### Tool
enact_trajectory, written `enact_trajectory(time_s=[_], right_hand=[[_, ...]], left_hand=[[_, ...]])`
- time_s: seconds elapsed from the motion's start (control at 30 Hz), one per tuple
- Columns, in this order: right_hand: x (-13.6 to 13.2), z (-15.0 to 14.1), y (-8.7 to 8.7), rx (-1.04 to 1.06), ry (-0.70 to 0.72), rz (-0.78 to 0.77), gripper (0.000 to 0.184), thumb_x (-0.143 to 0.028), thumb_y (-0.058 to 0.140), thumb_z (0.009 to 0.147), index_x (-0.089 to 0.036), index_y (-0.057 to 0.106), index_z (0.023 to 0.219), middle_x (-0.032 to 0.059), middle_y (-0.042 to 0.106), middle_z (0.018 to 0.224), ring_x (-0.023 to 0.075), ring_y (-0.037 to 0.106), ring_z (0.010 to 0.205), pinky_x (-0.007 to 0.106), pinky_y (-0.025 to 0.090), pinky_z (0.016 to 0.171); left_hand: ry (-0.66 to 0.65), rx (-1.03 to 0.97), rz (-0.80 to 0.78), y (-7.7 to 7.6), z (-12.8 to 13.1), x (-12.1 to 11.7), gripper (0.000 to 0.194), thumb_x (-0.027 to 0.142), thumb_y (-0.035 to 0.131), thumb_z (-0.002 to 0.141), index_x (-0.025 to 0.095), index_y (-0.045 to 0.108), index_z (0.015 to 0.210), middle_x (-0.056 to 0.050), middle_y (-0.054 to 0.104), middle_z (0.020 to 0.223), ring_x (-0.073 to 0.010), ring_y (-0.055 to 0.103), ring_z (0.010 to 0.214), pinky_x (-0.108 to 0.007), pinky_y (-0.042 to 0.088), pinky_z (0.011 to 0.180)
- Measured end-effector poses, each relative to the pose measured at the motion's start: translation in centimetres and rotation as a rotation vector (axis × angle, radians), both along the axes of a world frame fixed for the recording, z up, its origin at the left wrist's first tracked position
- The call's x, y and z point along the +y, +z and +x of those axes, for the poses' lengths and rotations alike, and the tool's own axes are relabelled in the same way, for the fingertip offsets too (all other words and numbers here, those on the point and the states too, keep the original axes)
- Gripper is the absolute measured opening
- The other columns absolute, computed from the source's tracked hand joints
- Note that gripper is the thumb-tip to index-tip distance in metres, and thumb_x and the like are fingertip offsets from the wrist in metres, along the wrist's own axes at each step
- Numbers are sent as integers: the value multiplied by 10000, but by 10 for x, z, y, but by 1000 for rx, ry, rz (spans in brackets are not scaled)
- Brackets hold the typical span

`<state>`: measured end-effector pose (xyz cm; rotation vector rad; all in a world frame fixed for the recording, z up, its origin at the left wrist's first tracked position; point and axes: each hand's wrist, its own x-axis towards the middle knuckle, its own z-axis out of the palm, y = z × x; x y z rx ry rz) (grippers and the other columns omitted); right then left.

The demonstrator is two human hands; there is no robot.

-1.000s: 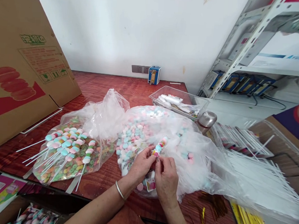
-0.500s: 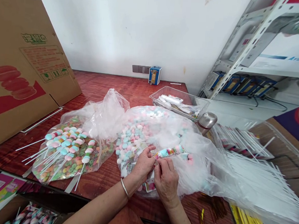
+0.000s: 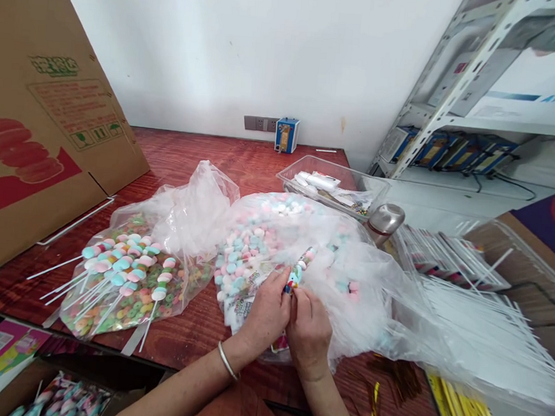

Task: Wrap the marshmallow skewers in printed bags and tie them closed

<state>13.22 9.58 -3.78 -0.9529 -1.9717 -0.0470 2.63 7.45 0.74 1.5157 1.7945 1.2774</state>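
My left hand and my right hand meet above a big clear bag of pastel marshmallows. Between them is a wrapped marshmallow skewer, its printed wrapper pointing up and away from me. The fingers of both hands are closed round its lower end, which they hide. To the left, unwrapped marshmallow skewers on white sticks lie in a pile on a bag of coloured gummy rings. One skewer lies slightly apart from that pile.
A clear plastic tray and a steel flask stand behind the marshmallow bag. White sticks and yellow twist ties lie at right. A large cardboard box stands left; an open box of wrapped skewers sits below the table edge.
The wrapped skewer swung to the right, then back to pointing away from me. My hands have closed more tightly together round its lower end.
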Motion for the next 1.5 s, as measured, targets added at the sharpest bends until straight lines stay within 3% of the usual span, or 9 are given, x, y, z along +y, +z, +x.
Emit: enact_trajectory(time_s=[0.4, 0.53, 0.77, 0.93, 1.0, 1.1, 1.23, 1.37, 1.5], right_hand=[[8, 0, 5, 19, 79, -126, 166, -187, 367, 998, -192, 512, 918, 22, 561, 764, 171, 559, 648, 276, 435, 580], [9, 4, 3, 3, 153, -110, 161, -177, 368, 982, -206, 500, 894, 23, 550, 767, 179, 557, 670, 284, 455, 594], [9, 18, 13, 10, 238, -70, 177, -105, 409, 947, -171, 519, 1070, 100, 613, 959, 210, 607, 904, 345, 540, 773], [-2, 19, 26, -32, 379, -12, 234, -93, 493, 913, -193, 564, 1113, 104, 679, 1049, 243, 624, 1021, 414, 522, 896], [-13, 16, 30, 77, 317, -168, 167, -165, 512, 934, -186, 573, 1088, 103, 689, 993, 235, 655, 922, 381, 543, 807], [-34, 10, 33, 296, 317, -692, 186, -351, 479, 979, -191, 571, 1001, 44, 672, 797, 178, 647, 672, 281, 520, 595], [-54, -2, 31, 487, 415, -1196, 346, -515, 404, 977, -211, 518, 859, -77, 480, 479, 107, 404, 345, 214, 343, 367], [-58, -5, 29, 453, 201, -934, 305, -468, 448, 965, -193, 580, 959, 23, 654, 686, 173, 613, 576, 245, 448, 519], [-53, 8, 34, 328, 200, -785, 316, -439, 451, 969, -201, 640, 887, 42, 679, 744, 192, 626, 651, 271, 467, 608]], left_hand=[[71, -120, -43, -11, -1, 7, 435, 156, 464, 878, 156, 596, 1293, -117, 669, 1192, -230, 605, 1067, -380, 438, 978], [93, -255, -157, -15, 0, 12, 474, 153, 497, 824, 155, 611, 1284, -64, 700, 914, -214, 614, 826, -348, 463, 823], [-338, -1169, -278, 4, -12, 5, 521, 153, 631, 720, 185, 638, 1240, -58, 709, 1041, -183, 621, 930, -259, 448, 830], [-275, -1463, -169, 11, -18, -2, 256, 212, 676, 814, 147, 671, 1062, -66, 705, 893, -165, 659, 863, -242, 490, 773], [-217, -1506, -78, 10, -19, -2, 267, 201, 679, 829, 152, 655, 1089, -63, 707, 900, -189, 670, 925, -288, 507, 839], [-257, -1597, -36, 9, -22, -2, 389, 257, 630, 882, 190, 579, 1262, -93, 698, 1104, -244, 635, 1105, -383, 508, 920], [-349, -1566, -108, 10, -19, -8, 463, 379, 612, 899, 192, 541, 1317, -132, 651, 1236, -272, 613, 1151, -402, 509, 912], [-313, -1290, -170, 9, -7, -19, 378, 349, 729, 818, 153, 635, 1127, -89, 694, 990, -172, 649, 863, -270, 500, 771], [-217, -1264, -130, 9, -12, -26, 256, 314, 762, 779, 136, 631, 908, -9, 624, 754, -71, 543, 629, -165, 426, 599]])
